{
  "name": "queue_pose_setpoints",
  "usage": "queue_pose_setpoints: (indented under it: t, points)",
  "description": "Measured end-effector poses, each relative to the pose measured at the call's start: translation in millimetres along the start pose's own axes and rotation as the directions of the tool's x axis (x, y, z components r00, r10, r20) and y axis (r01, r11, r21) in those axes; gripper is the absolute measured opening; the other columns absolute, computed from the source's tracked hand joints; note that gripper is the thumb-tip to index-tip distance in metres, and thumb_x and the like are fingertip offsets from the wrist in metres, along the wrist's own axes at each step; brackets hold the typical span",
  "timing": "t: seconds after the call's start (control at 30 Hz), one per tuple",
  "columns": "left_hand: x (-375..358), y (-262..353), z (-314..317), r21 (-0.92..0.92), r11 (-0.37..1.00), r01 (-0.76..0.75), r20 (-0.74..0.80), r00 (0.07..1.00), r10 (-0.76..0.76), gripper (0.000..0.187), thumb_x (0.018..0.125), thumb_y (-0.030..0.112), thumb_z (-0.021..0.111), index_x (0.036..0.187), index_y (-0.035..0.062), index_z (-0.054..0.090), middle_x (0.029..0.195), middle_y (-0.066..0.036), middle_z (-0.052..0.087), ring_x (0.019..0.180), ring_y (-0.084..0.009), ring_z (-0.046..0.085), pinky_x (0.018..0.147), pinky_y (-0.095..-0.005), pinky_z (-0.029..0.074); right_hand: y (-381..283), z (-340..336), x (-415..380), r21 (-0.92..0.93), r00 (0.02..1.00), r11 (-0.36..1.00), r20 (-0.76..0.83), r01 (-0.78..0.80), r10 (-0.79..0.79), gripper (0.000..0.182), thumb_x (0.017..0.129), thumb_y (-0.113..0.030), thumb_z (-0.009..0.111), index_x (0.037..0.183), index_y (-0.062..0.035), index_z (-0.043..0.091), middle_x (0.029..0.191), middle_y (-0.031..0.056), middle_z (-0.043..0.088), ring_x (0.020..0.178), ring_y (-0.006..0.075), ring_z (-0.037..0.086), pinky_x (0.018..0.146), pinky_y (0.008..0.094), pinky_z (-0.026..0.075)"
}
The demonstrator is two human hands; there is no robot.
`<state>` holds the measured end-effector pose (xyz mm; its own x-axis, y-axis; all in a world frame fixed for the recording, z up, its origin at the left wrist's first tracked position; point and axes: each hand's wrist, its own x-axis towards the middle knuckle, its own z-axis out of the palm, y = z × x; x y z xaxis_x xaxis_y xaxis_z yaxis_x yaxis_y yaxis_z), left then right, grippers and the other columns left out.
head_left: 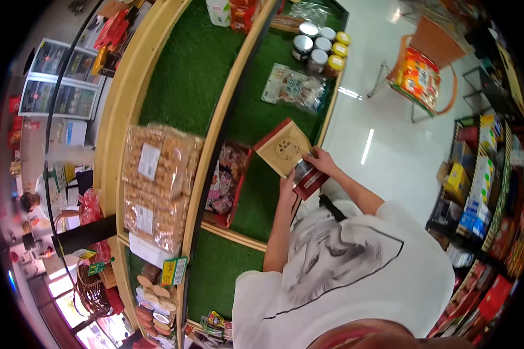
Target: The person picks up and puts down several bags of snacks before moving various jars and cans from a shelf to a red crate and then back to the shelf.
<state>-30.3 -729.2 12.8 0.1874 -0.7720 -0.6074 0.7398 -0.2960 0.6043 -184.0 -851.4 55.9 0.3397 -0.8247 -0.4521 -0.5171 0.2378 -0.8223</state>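
Note:
A flat-looking kraft-paper pouch [284, 148] with a round printed emblem, dark red ends and a darker band across its lower part is held in front of my body, tilted, over the edge of the green-lined shelf. My left hand [287, 187] grips its lower left side, with the thumb on the front. On the opposite edge my right hand [321, 161] is closed, fingers pressed near the dark band. The fingers behind the pouch are hidden. To the left of it, a red box [234, 192] of small wrapped pieces sits on the shelf.
Jars [317, 58] with silver or yellow lids and a clear food packet [297, 88] stand farther along the shelf. Large bags of puffed snacks [157, 183] lie on the higher tier. A chair [428, 70] bearing a colourful bag and a stocked rack [477, 180] are on the right.

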Motion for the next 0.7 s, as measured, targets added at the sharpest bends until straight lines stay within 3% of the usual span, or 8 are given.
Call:
queue_pose_setpoints:
  t: [0.13, 0.23, 0.33, 0.47, 0.57, 0.63, 0.67, 0.7]
  points:
    - [71, 20, 44, -0.156, 0.988, -0.010, -0.094, 0.996, -0.005, 0.050, 0.100, 0.012, 0.056, 0.146, 0.0127, 0.036, 0.141, -0.007, 0.047, 0.126, -0.0228, 0.051, 0.100, -0.0395, 0.047, 4, -14, 116, -0.230, 0.956, 0.932, -0.021, 0.281, -0.293, 0.043, 0.087, -0.042, 0.067, 0.107, -0.0036, 0.061, 0.095, 0.0202, 0.067, 0.088, 0.0392, 0.065, 0.074, 0.0441, 0.051]
    - [130, 15, 45, -0.176, 0.981, -0.085, -0.092, 0.993, 0.069, 0.052, 0.099, 0.015, 0.057, 0.146, 0.0155, 0.035, 0.141, -0.007, 0.046, 0.124, -0.0246, 0.052, 0.100, -0.0434, 0.047, -10, -21, 175, -0.375, 0.958, 0.883, 0.054, 0.282, -0.283, 0.041, 0.089, -0.035, 0.064, 0.123, -0.0126, 0.059, 0.116, 0.0153, 0.064, 0.109, 0.0381, 0.058, 0.087, 0.0517, 0.045]
    - [152, 25, 61, -0.044, 0.985, 0.168, -0.413, 0.895, -0.171, 0.053, 0.098, 0.019, 0.060, 0.144, 0.0163, 0.035, 0.137, -0.007, 0.047, 0.121, -0.0257, 0.053, 0.099, -0.0468, 0.046, -4, -26, 212, -0.442, 0.947, 0.838, 0.138, 0.320, -0.290, 0.042, 0.087, -0.023, 0.064, 0.128, -0.0180, 0.058, 0.129, 0.0124, 0.058, 0.117, 0.0388, 0.053, 0.090, 0.0531, 0.043]
    - [152, 20, 68, 0.055, 0.959, 0.277, -0.463, 0.859, -0.221, 0.050, 0.098, 0.021, 0.061, 0.141, 0.0150, 0.036, 0.136, -0.007, 0.047, 0.120, -0.0248, 0.052, 0.096, -0.0454, 0.045, 25, -27, 222, -0.395, 0.899, 0.808, 0.168, 0.438, -0.405, 0.052, 0.081, -0.008, 0.062, 0.132, -0.0188, 0.056, 0.142, 0.0134, 0.048, 0.125, 0.0396, 0.048, 0.098, 0.0518, 0.042]
    - [134, 1, 65, 0.143, 0.951, 0.276, -0.379, 0.903, -0.205, 0.048, 0.097, 0.025, 0.060, 0.139, 0.0132, 0.040, 0.129, -0.006, 0.054, 0.113, -0.0213, 0.056, 0.091, -0.0396, 0.047, 35, -37, 205, -0.328, 0.883, 0.820, 0.213, 0.468, -0.419, 0.061, 0.076, 0.000, 0.059, 0.135, -0.0138, 0.054, 0.147, 0.0173, 0.042, 0.133, 0.0401, 0.042, 0.109, 0.0441, 0.039]
    - [116, -7, 64, 0.218, 0.973, 0.081, -0.104, 0.993, -0.059, 0.042, 0.095, 0.031, 0.061, 0.132, 0.0138, 0.051, 0.116, -0.001, 0.062, 0.100, -0.0162, 0.061, 0.082, -0.0327, 0.050, 65, -27, 201, -0.277, 0.861, 0.815, 0.187, 0.509, -0.474, 0.056, 0.075, -0.002, 0.062, 0.130, -0.0093, 0.058, 0.140, 0.0229, 0.048, 0.129, 0.0412, 0.047, 0.107, 0.0439, 0.041]
    - [137, -38, 55, -0.002, 0.986, -0.169, 0.121, 0.978, 0.168, 0.033, 0.092, 0.033, 0.063, 0.115, 0.0095, 0.063, 0.099, 0.001, 0.067, 0.085, -0.0130, 0.062, 0.071, -0.0287, 0.050, 85, -17, 204, -0.303, 0.840, 0.785, 0.137, 0.540, -0.525, 0.052, 0.074, -0.002, 0.062, 0.126, -0.0082, 0.060, 0.135, 0.0235, 0.051, 0.126, 0.0415, 0.049, 0.105, 0.0450, 0.043]
    - [143, -53, 38, 0.190, 0.967, -0.169, 0.121, 0.982, 0.148, 0.034, 0.093, 0.030, 0.061, 0.119, 0.0075, 0.062, 0.105, -0.001, 0.065, 0.093, -0.0141, 0.059, 0.078, -0.0298, 0.048, 89, -17, 200, -0.270, 0.837, 0.792, 0.138, 0.547, -0.530, 0.051, 0.075, -0.002, 0.060, 0.126, -0.0077, 0.060, 0.133, 0.0231, 0.053, 0.123, 0.0424, 0.051, 0.103, 0.0467, 0.045]
